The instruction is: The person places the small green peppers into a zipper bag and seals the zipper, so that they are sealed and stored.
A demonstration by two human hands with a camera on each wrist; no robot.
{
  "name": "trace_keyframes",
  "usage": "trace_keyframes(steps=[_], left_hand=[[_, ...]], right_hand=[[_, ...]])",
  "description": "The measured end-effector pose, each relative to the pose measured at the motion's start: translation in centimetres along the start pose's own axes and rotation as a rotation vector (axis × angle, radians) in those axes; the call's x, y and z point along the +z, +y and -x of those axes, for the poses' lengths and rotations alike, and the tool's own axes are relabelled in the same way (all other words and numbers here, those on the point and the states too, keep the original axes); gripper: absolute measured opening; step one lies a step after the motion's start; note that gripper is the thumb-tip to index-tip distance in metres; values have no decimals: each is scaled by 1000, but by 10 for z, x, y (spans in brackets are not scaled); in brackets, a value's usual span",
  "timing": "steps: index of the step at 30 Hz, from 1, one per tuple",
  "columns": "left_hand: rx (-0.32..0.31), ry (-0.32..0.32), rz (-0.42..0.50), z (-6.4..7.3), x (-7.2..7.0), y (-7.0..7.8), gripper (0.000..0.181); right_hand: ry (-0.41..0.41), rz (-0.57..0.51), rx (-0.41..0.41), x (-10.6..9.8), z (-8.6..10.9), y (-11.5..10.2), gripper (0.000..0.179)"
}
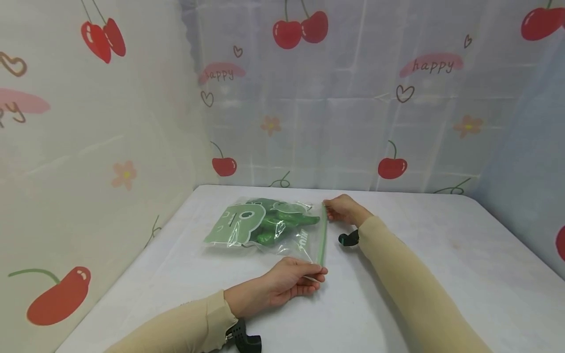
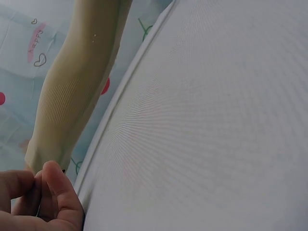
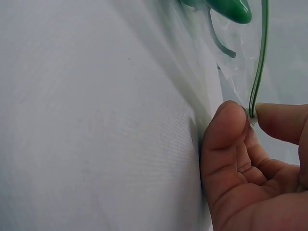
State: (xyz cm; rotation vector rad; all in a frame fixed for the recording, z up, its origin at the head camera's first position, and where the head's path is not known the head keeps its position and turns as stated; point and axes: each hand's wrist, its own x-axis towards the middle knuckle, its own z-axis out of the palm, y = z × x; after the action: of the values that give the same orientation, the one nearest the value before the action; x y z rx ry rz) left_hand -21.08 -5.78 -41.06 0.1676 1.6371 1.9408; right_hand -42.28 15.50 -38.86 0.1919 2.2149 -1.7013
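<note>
A clear zip bag with a green cartoon print lies on the white table, its green zip strip toward the right. Inside are glossy green peppers, partly behind the print. My left hand pinches the near end of the strip between thumb and fingers. At the far end, my right hand pinches the other corner. The right wrist view shows that strip end between thumb and index finger, with a pepper above. In the left wrist view, the left hand's fingertips meet at lower left.
White cloth covers the table. A curtain printed with cherries, hearts and flowers hangs behind it, and similar sheets stand at the left and right sides. Both forearms wear beige sleeves, with black wrist devices below the cuffs.
</note>
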Motion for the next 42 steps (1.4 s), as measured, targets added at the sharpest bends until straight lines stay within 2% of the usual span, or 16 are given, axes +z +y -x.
trace_keyframes(steps=[9, 18, 24, 29, 35, 42], left_hand=[[-5, -12, -25, 0, 2, 0, 28], [15, -75, -145, 5, 5, 8, 34], [-13, -175, -185, 10, 6, 12, 33], [-7, -220, -237, 16, 7, 23, 35], [63, -227, -338, 15, 4, 43, 38], [116, -171, -345, 9, -5, 60, 42]], right_hand=[[11, -18, -26, -2, 2, 6, 30], [-80, 54, -138, -6, 12, 7, 38], [-92, 192, -185, -9, 19, 10, 39], [-113, 304, -225, -15, 27, 10, 44], [-79, 471, -285, -25, 38, 6, 45], [-15, 723, -379, -31, 53, 6, 46]])
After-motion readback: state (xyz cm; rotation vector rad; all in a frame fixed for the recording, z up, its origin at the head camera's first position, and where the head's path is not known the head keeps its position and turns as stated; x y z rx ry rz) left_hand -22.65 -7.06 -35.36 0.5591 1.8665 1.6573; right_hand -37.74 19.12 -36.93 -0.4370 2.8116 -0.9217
